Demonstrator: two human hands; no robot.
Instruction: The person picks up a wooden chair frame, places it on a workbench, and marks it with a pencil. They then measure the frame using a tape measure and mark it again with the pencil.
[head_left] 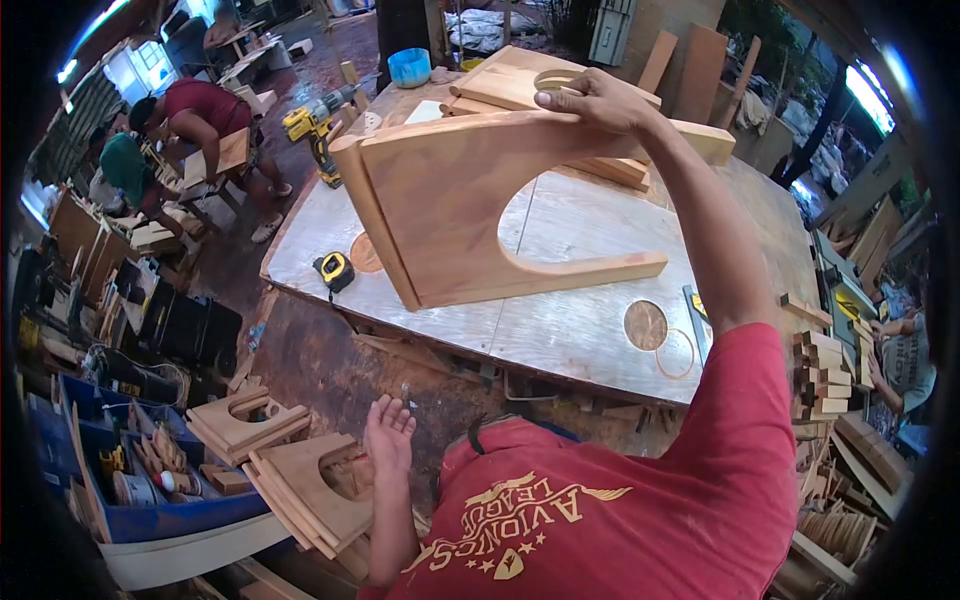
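Note:
My right hand grips the upper edge of a wooden panel with a large U-shaped cutout. The panel is tilted up over the metal-topped worktable, and a rounded strip runs down its left side. Beside my right fingers shows a thin curved band, whose kind I cannot make out. My left hand hangs low in front of the table, palm up, fingers loosely bent and holding nothing. Close to it lie similar cutout panels in a stack.
A yellow drill, a tape measure and a blue tub are on the table. More wooden boards lie behind the panel. At lower left stands a blue bin. Other people work at left and right.

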